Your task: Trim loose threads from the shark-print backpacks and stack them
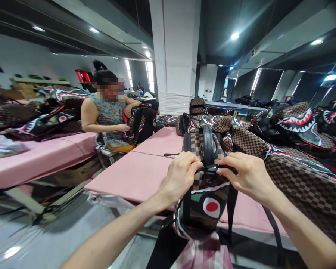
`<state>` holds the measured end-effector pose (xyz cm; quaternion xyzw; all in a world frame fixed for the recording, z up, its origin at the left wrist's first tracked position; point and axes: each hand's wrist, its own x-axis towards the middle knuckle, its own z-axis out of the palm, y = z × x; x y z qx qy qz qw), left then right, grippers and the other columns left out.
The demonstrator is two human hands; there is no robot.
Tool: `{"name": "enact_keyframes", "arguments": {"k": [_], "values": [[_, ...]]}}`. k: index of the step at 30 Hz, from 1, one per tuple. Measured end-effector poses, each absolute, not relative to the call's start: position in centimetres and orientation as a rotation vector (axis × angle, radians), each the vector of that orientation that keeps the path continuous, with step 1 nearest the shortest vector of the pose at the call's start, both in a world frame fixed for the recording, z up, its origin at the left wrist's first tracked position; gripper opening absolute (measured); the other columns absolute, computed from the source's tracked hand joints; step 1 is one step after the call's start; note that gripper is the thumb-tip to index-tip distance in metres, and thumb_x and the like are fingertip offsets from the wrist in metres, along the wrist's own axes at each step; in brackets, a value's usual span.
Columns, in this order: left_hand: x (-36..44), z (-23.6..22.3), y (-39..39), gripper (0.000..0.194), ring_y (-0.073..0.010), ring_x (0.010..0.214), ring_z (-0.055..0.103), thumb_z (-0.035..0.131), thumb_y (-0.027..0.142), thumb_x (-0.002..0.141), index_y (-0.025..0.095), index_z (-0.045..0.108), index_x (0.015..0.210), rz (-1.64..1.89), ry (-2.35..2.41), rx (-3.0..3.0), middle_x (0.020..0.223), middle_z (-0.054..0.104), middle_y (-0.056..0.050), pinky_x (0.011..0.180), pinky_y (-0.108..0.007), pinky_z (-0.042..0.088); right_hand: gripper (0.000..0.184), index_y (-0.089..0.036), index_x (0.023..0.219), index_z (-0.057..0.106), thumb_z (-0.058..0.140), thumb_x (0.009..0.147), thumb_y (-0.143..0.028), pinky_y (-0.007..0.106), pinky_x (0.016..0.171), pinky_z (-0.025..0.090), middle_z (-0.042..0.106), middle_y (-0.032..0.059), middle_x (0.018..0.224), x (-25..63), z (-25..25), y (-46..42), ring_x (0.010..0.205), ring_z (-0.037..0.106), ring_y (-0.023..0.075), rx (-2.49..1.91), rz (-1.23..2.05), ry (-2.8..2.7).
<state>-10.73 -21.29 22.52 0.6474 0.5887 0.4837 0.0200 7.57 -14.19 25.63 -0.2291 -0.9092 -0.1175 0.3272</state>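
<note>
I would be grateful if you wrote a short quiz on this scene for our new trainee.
1. True or false: The wearer's left hand and right hand both hold a black strip at the checkered backpack in front of them.

2. Multiple choice: What colour is the centre of the round patch on that backpack?
A) Green
B) Yellow
C) Red

3. Open: What is the seated co-worker, to the left of the pillar, handling?

Key:
1. True
2. C
3. A dark bag with shoulder straps
</note>
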Motion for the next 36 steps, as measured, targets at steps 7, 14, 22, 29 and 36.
{"name": "enact_keyframes", "arguments": {"k": [7,14,22,29,36], "values": [[-10.6,22.6,-21.2,0.021,-0.0142,0.072,0.049,0.043,0.021,0.085,0.018,0.050,0.066,1.487,1.810,1.991,0.072,0.055,-0.001,0.065,-0.027,0.036,0.011,-0.025,0.083,0.070,0.061,0.081,-0.029,0.024,0.063,0.041,0.070,0.0003,0.081,7.5,26.3,-13.6,0.075,0.063,0.0152,-0.580,-0.343,-2.429],[-11.0,22.9,-21.6,0.022,-0.0131,0.069,0.049,0.044,0.021,0.084,0.017,0.050,0.063,1.502,1.742,1.999,0.069,0.054,0.000,0.059,-0.025,0.037,0.012,-0.025,0.084,0.069,0.058,0.083,-0.029,0.024,0.063,0.042,0.070,0.0003,0.082,7.6,26.2,-13.3,0.074,0.061,0.0151,-0.581,-0.207,-2.447],[-10.9,23.5,-21.5,0.021,-0.0121,0.063,0.047,0.044,0.022,0.082,0.017,0.050,0.062,1.496,1.766,1.872,0.063,0.051,0.001,0.056,-0.023,0.035,0.012,-0.025,0.087,0.070,0.060,0.081,-0.031,0.024,0.061,0.039,0.069,0.0002,0.080,7.6,26.8,-13.2,0.073,0.062,0.0151,-0.603,-0.224,-2.484],[-10.4,23.4,-21.5,0.022,-0.0117,0.061,0.044,0.044,0.025,0.080,0.017,0.049,0.061,1.512,1.726,1.808,0.061,0.049,0.001,0.056,-0.023,0.035,0.012,-0.025,0.081,0.071,0.060,0.081,-0.030,0.024,0.061,0.038,0.069,-0.0001,0.077,6.7,27.3,-13.4,0.075,0.062,0.0159,-0.584,-0.370,-2.543],[-16.8,26.1,-22.2,0.047,-0.0154,0.065,0.054,0.046,0.053,0.081,0.015,0.057,0.054,1.114,1.340,1.880,0.061,0.059,-0.004,0.065,-0.026,0.043,0.013,-0.024,0.087,0.068,0.057,0.083,-0.030,0.025,0.063,0.042,0.069,0.0015,0.085,7.6,26.5,-12.6,0.075,0.062,0.0165,-0.584,-0.142,-2.485]]}}
